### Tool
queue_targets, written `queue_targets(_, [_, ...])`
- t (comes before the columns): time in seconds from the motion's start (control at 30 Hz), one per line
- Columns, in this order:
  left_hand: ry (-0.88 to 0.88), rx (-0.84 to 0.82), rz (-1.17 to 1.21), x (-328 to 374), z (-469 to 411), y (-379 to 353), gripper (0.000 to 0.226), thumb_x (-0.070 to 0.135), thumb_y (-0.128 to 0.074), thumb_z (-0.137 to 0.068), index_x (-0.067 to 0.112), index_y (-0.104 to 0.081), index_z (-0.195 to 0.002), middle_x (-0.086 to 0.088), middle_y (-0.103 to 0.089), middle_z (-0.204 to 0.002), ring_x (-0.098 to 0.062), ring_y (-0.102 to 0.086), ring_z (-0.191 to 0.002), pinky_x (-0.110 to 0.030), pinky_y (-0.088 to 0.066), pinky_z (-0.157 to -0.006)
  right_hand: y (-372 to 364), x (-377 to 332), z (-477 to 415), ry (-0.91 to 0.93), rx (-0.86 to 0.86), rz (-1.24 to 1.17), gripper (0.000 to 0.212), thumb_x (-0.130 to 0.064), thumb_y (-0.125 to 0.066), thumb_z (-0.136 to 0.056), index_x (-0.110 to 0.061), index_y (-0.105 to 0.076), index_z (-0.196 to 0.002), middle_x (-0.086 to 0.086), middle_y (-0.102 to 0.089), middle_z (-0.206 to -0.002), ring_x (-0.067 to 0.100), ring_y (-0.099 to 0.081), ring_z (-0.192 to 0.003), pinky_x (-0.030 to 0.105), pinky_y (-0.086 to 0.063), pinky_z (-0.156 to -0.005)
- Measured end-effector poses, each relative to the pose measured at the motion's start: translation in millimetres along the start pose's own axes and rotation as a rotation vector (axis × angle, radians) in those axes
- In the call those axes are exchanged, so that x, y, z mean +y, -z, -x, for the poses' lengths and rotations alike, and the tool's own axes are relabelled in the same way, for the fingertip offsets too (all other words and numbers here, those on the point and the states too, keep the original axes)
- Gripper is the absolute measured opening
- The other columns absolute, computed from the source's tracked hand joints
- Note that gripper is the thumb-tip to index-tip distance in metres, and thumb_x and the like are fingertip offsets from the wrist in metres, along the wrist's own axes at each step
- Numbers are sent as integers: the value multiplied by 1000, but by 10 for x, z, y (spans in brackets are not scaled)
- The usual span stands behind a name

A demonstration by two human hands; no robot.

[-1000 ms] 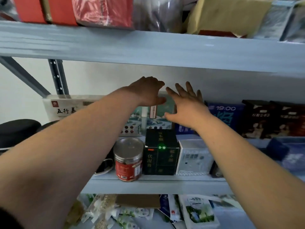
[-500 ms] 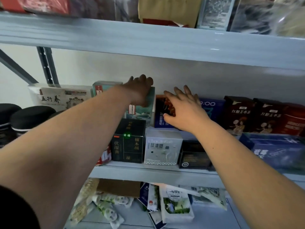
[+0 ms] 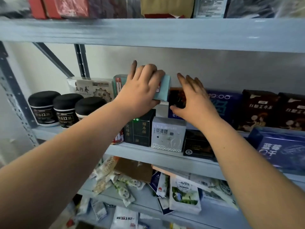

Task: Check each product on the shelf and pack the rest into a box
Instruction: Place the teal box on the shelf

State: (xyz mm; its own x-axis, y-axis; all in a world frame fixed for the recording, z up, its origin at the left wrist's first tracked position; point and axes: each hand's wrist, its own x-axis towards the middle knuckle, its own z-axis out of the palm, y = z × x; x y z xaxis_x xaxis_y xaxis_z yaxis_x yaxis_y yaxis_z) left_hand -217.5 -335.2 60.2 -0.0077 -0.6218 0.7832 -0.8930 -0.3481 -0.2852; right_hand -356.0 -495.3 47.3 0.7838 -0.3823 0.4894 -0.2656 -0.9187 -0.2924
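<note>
While checking the grey metal shelf [image 3: 148,153], grips pale teal cardboard box [image 3: 164,88] in far row with left hand [image 3: 142,91], fingers curled over its top, likely to pull it out; spreads right hand [image 3: 193,100] fingers by dark printed cardboard carton [image 3: 176,96] alongside, perhaps steadying it.

Stockroom, grey metal shelving [image 3: 148,33], crowded boxed products [image 3: 168,132], jars [image 3: 43,108]

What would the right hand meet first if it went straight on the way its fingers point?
Probably the dark orange-printed box just ahead of the right hand. Its fingertips show above the box top, so they may reach the back wall instead; depth is unclear.
</note>
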Motion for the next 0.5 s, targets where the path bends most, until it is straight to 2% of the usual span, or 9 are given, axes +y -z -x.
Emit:
queue_targets(0.1, [-61, 95, 57, 137, 169, 228, 83, 28, -85, -69, 2, -46, -138, -16, -43, -127, -41, -50, -117, -72, -25, -116, 1, 25, 86, -12, 54, -150, 108, -38, -85, -81, -44, -13, -162, 1, -14, -172, 25, -4, -159, 52, -16, -128])
queue_targets(0.17, [-53, 123, 119, 232, 281, 400, 77, 29, -77, -75, 3, -45, -140, -8, -35, -127, -37, -49, -119, -69, -23, -118, 18, 12, 167, 35, 95, -268, 103, -30, -90, -75, -46, -29, -157, -4, -28, -167, 22, -17, -157, 51, -23, -126])
queue_targets(0.23, [-28, 136, 174, 292, 387, 567, 72, 30, -71, -81, 3, -47, -142, -7, -35, -129, -35, -49, -121, -69, -22, -119, 18, -47, 279, 100, 145, -379, 90, -20, -91, -69, -47, -47, -143, -22, -48, -146, 11, -40, -142, 45, -38, -119])
queue_targets(0.27, [-13, 143, 192, 317, 434, 635, 72, 31, -71, -84, 3, -44, -145, -9, -38, -132, -34, -49, -125, -68, -22, -119, 24, -90, 349, 97, 154, -433, 85, -17, -91, -68, -48, -51, -137, -32, -52, -133, 4, -48, -131, 39, -44, -112])
queue_targets(0.33, [36, 160, 255, 319, 548, 771, 79, 33, -73, -88, 5, -35, -152, -13, -41, -142, -34, -45, -136, -64, -23, -121, 21, -212, 499, 46, 145, -507, 79, -24, -94, -68, -47, -55, -134, -32, -57, -125, -2, -54, -120, 29, -49, -103])
queue_targets(0.43, [247, 184, 472, 255, 774, 986, 98, 39, -76, -86, 14, -18, -160, -4, -28, -153, -23, -29, -149, -41, -26, -126, -6, -423, 733, -58, 105, -634, 85, -32, -96, -66, -39, -56, -140, -21, -63, -134, 1, -58, -126, 27, -51, -103])
queue_targets(0.5, [460, 165, 705, 210, 966, 1062, 107, 42, -80, -80, 28, -12, -161, 8, -26, -155, -10, -29, -149, -37, -33, -122, -33, -572, 856, -87, 87, -672, 84, -38, -95, -67, -35, -58, -142, -19, -65, -135, 0, -59, -126, 31, -50, -107])
